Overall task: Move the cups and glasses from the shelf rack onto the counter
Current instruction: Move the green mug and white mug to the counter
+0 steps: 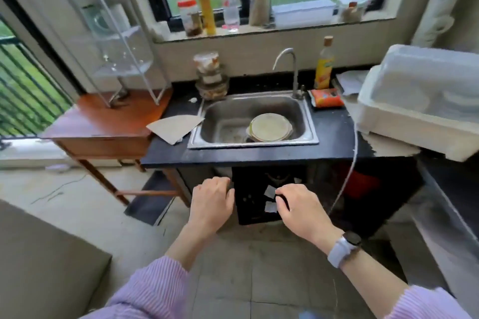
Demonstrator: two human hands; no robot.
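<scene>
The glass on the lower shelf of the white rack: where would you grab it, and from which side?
Probably around its side wall, coming from the front. The glass looks upright on the shelf of the rack, whose tall frame bars flank it, while the front looks open. It is blurred, so the exact shape is unclear. Both the left hand and the right hand are low and hold nothing.

brushed steel sink (309, 122), matt black counter (334, 134), glossy wooden table (103, 122)
</scene>
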